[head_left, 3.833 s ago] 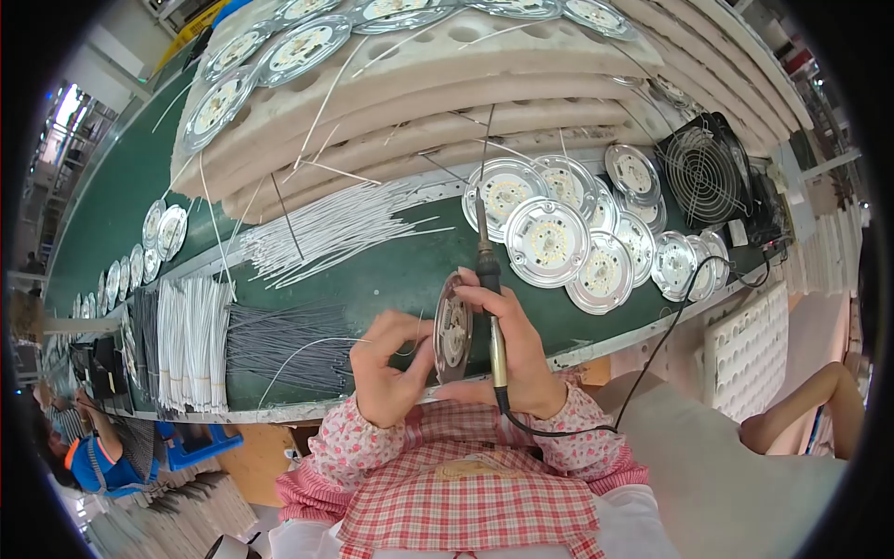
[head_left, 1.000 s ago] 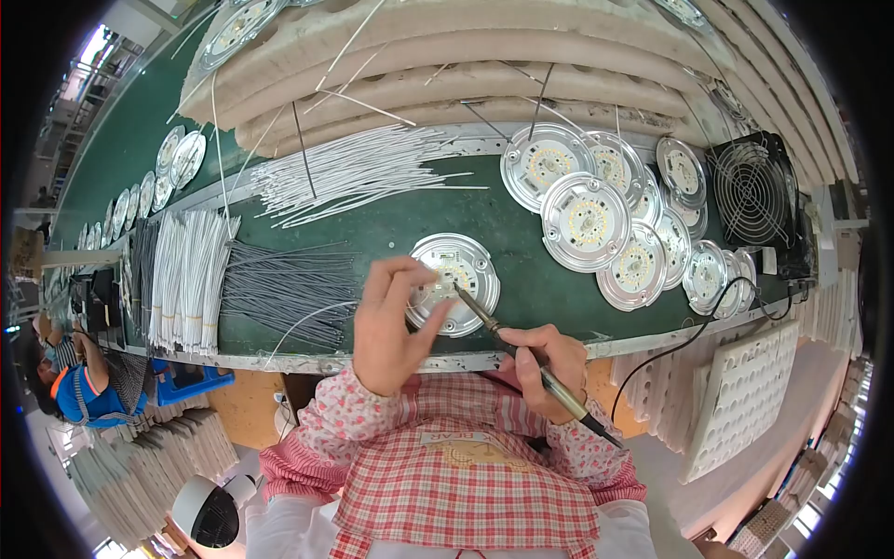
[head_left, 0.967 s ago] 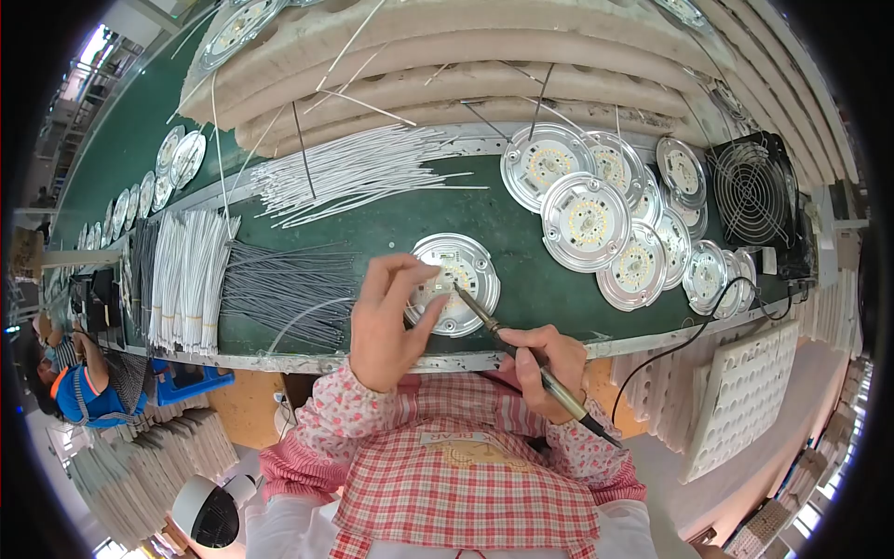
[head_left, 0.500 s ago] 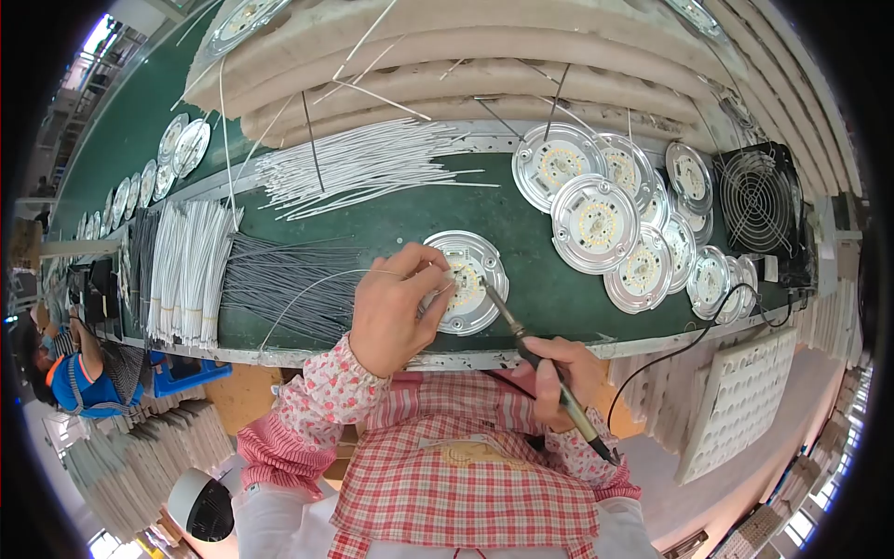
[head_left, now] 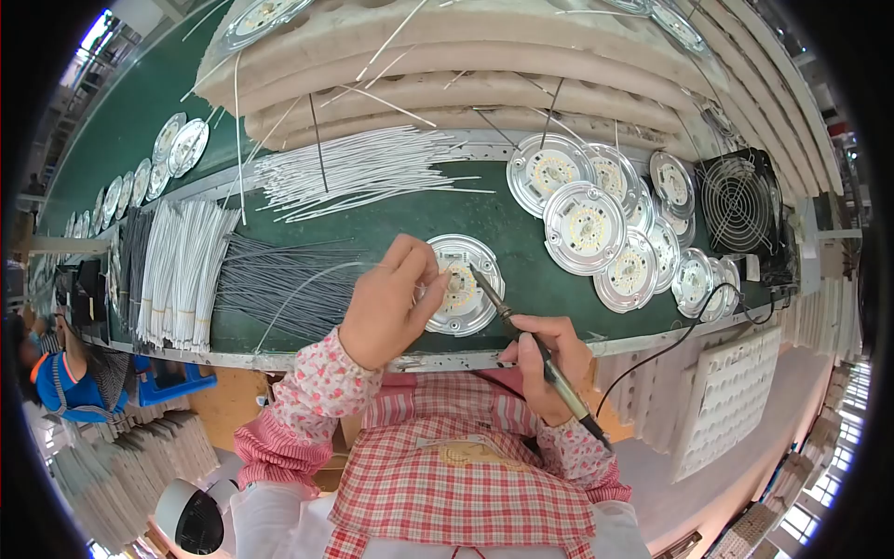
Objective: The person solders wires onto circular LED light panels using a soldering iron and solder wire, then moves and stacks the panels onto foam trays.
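My left hand (head_left: 389,307) pinches a thin pale wire (head_left: 312,278) that curves back over the bench to its front edge. Its fingertips are over the left side of a round silver LED lamp plate (head_left: 477,319), partly covering it. In my right hand (head_left: 562,337) is a soldering iron (head_left: 570,398), held like a pen and slanting up to the left. The iron's tip is over the upper part of the plate's LED board; whether it touches cannot be made out.
More LED plates (head_left: 585,228) lie overlapped at the right, beside a black fan (head_left: 738,200). White wires (head_left: 358,172) are spread behind; bundled white wires (head_left: 182,275) and loose grey wires (head_left: 284,284) lie left. The iron's cord (head_left: 643,352) hangs right. Another person (head_left: 84,382) is at far left.
The iron's tip has shifted slightly left and up over the plate. My left hand stays by the plate with the wire. The whole view has shifted a little.
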Motion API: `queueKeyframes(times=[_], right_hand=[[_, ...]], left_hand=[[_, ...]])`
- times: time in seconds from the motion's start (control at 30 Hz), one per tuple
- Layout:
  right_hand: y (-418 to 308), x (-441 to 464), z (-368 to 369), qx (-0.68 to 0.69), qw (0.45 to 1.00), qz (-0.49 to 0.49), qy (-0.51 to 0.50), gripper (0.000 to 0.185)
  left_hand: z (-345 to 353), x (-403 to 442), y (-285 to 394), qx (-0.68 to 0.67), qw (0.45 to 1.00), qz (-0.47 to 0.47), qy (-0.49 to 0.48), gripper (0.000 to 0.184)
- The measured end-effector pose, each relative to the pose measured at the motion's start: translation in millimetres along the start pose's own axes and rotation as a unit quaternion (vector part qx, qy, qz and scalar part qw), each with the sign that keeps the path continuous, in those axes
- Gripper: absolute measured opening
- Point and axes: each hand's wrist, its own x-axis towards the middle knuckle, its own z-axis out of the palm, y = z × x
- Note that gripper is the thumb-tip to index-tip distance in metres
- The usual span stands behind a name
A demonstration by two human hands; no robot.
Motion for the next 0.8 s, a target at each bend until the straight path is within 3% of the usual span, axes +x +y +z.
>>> queueKeyframes(times=[0.37, 0.57, 0.67, 0.77, 0.8], right_hand=[[-5, 14, -2, -0.026, 0.999, 0.028, -0.038, 0.016], [-10, 11, -5, -0.039, 0.998, 0.038, -0.045, 0.018], [5, 7, 1, -0.168, 0.981, -0.099, 0.016, 0.032], [21, 13, 27, -0.349, 0.92, -0.166, 0.057, 0.052], [25, 15, 29, -0.327, 0.93, -0.165, 0.043, 0.06]], left_hand=[[-5, 10, -11, 0.044, 0.993, 0.099, -0.05, 0.015], [-15, 10, -11, 0.074, 0.989, 0.071, -0.103, 0.022], [-27, 10, -19, 0.064, 0.979, 0.16, -0.112, 0.041], [-26, 9, -26, 0.102, 0.969, 0.176, -0.141, 0.064], [-24, 9, -27, 0.11, 0.967, 0.184, -0.136, 0.066]])
